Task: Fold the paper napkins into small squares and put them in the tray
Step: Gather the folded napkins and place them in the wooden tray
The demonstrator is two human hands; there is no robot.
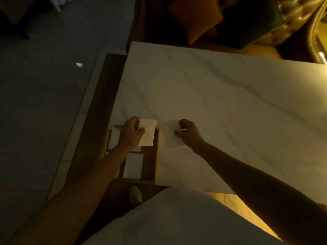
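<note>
My left hand (131, 132) pinches a folded white napkin (148, 132) and holds it over the wooden tray (153, 161) at the table's left front corner. The tray has compartments; folded white napkins (133, 166) lie in them, one more partly hidden under my left hand. My right hand (188, 132) grips a second white napkin (169, 134) that rests on the white marble table (221, 96), just right of the tray. The light is dim.
The table's left edge runs beside a dark wooden strip and grey floor (44, 103). A sofa with an orange cushion (194, 20) stands beyond the far edge. My white garment (177, 221) and a shoe (135, 194) fill the bottom.
</note>
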